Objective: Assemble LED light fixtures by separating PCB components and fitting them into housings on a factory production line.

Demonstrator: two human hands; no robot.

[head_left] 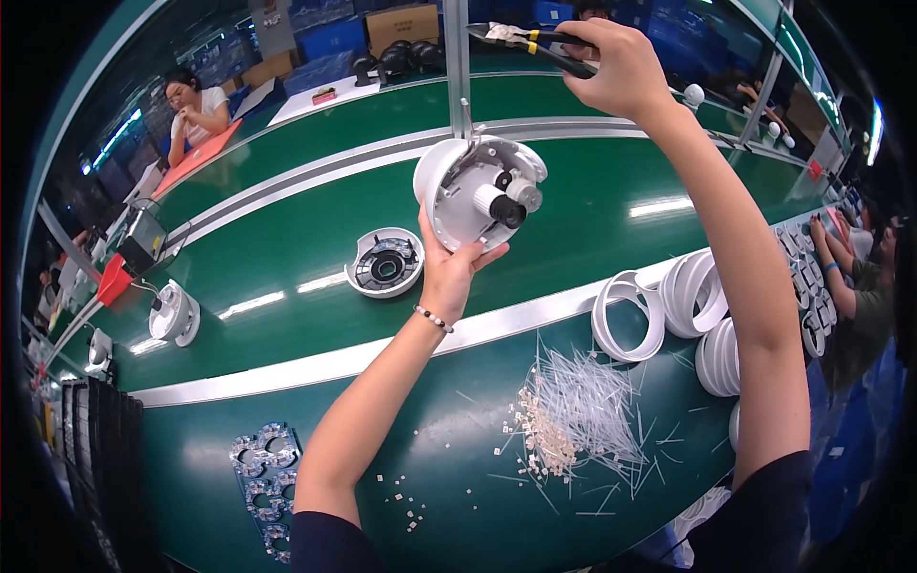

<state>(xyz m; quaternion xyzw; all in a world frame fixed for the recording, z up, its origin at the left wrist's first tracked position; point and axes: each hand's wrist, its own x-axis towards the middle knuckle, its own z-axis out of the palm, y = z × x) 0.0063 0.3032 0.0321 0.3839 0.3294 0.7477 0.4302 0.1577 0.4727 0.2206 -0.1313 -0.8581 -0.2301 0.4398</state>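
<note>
My left hand (451, 270) holds up a white dome camera housing (475, 189) from below, its open side facing me with a black lens part inside. A thin white tie sticks up from the housing's top edge. My right hand (621, 67) is raised above and to the right of it, gripping black pliers with yellow on the handles (535, 43), jaws pointing left. A second white camera base with a dark ring inside (385, 263) lies on the green belt just left of my left wrist.
A pile of white cable ties and cut bits (573, 420) lies on the green bench. White rings (669, 310) stand at the right. Another dome camera (175, 313) sits far left. A strip of small circuit boards (263, 477) lies near me. Other people sit at the far left and right.
</note>
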